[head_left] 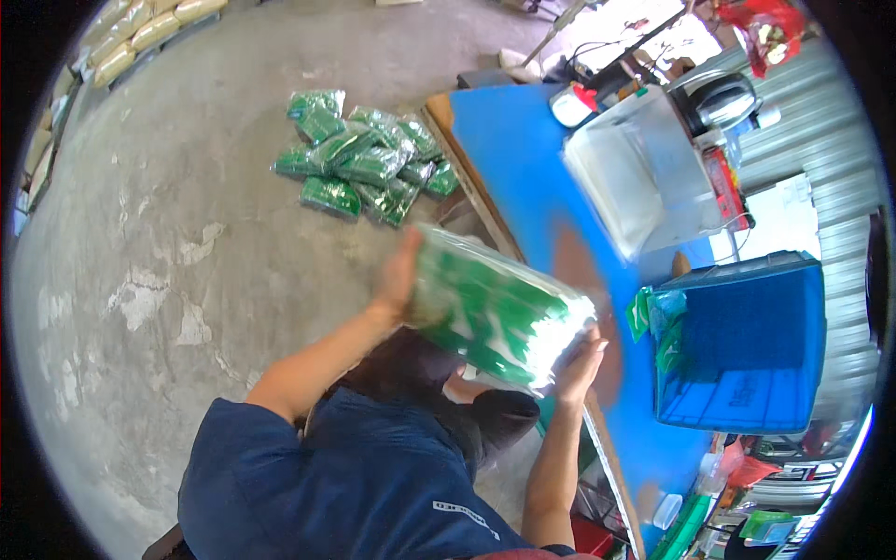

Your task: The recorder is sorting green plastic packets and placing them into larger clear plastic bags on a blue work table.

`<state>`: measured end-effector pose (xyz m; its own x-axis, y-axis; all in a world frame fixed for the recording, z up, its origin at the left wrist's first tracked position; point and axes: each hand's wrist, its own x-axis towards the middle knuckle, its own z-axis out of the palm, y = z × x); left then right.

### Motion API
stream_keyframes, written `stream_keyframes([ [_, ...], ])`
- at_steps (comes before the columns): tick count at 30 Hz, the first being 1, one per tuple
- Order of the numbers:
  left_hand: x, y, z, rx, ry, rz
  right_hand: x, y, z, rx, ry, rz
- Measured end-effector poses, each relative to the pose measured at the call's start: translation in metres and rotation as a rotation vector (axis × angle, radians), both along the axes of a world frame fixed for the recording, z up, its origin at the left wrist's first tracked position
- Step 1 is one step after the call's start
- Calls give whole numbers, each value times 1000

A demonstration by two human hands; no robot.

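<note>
Two hands grip one clear plastic bag (495,313) packed with green items, holding it up in the air above the near edge of the blue table (523,168). The left hand (399,275) presses flat against the bag's left end, fingers spread along it; the right hand (581,364) cups the lower right end, where the plastic bunches pale and shiny. The bag lies tilted between them, its left end higher, and it looks blurred.

Just right of the bag, on the table, stands a blue plastic crate (747,345); I can make out green packets and crumpled clear plastic against its left wall, while the rest of its inside shows bare blue. Farther along the table sits a clear open box (644,168) holding what looks like a stack of flat transparent bags. Behind that box are a dark kettle-like vessel (723,101) and a small red-and-white device (571,105).

Down on the concrete floor (168,243), well apart from the hands, a heap of filled green bags (364,159) lies just beside the table's far corner. Pale sacks (140,37) line the floor's far edge.
</note>
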<state>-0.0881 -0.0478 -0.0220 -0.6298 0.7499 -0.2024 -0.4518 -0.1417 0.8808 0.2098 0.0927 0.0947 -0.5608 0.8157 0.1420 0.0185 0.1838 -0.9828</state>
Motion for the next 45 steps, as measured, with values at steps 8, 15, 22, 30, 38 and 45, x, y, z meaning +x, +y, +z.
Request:
stream_keyframes([
  [8,-180,-60,17,447,-292,784,15,-47,4,145,-53,-362],
  [15,-304,2,-29,93,-160,713,16,-41,10,41,-240,-548],
  [22,-220,96,-106,-205,15,305,96,17,17,473,-348,-688],
  [30,-52,65,68,57,839,224,274,246,-4,604,-731,-1078],
  [38,145,229,168,505,1371,-926,382,380,-20,481,-925,-1103],
  [45,298,422,136,795,1814,-823,404,425,-27,350,-1124,-1037],
])
